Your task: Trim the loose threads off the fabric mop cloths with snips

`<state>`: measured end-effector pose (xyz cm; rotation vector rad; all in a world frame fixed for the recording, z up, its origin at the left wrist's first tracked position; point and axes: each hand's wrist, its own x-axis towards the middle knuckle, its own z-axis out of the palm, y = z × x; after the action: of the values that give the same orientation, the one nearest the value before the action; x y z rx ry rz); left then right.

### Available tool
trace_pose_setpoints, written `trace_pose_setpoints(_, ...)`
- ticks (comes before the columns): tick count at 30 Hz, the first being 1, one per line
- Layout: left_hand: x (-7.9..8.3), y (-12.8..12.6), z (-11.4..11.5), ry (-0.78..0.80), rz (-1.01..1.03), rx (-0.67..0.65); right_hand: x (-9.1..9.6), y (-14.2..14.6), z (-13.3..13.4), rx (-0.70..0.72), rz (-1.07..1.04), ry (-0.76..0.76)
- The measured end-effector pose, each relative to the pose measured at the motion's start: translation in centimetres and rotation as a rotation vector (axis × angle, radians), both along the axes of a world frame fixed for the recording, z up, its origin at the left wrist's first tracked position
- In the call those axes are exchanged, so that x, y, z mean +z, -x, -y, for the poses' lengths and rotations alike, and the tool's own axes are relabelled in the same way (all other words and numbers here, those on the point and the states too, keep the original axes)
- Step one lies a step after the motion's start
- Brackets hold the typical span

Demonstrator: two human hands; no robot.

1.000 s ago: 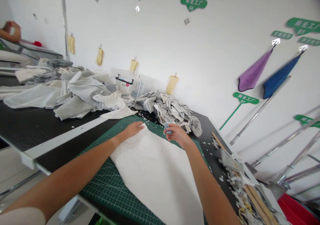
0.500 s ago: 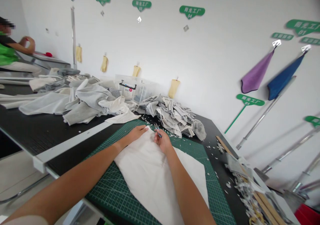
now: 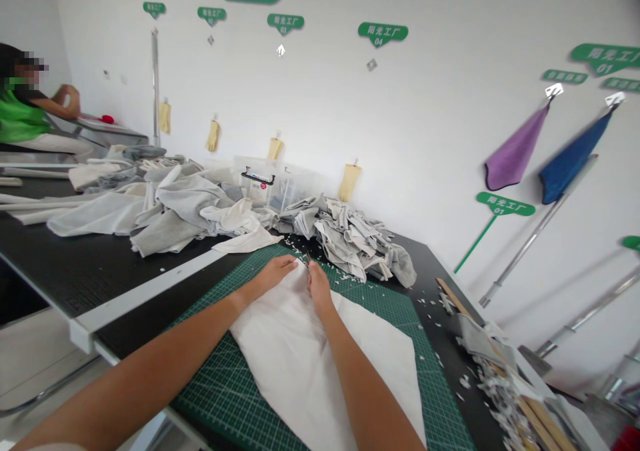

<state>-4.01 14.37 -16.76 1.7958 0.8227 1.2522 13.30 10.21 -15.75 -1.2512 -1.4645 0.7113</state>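
Note:
A large white cloth lies spread over the green cutting mat, its far corner between my two hands. My left hand pinches the cloth near that corner. Closed around small scissors, my right hand is right beside the corner, at the right of my left fingers. Only the dark blade tips show past the fingers; the handles are hidden in the hand. Whether the blades touch the cloth I cannot tell. White scraps are scattered just beyond the hands.
Heaps of grey and white cloths and cut grey pieces lie at the back of the black table. Behind them stands a clear plastic box. Wooden strips and scraps line the right edge. A person sits far left.
My right hand has moved left with the scissors, closer to the cloth corner and my left fingers. The left hand keeps its hold. The view has tipped slightly up.

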Motion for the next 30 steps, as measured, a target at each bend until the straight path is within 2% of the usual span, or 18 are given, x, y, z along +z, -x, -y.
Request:
trace_pose_setpoints(3, 0.4, 0.0, 0.3, -0.016, -0.019, -0.001, 0.0, 0.1, 0.6, -0.065, 0.147, -0.137)
trace_pose_setpoints(10, 0.7, 0.1, 0.6, -0.058, -0.066, 0.038, 0.2, 0.3, 1.5, -0.106, 0.308, -0.173)
trace_pose_setpoints(21, 0.1, 0.2, 0.2, 0.035, 0.071, 0.03, 1.0, 0.2, 2.1, -0.1, 0.415, -0.131)
trace_pose_setpoints(30, 0.4, 0.1, 0.7, 0.095, 0.126, 0.019, 1.4, 0.3, 2.5, -0.088, 0.434, -0.079)
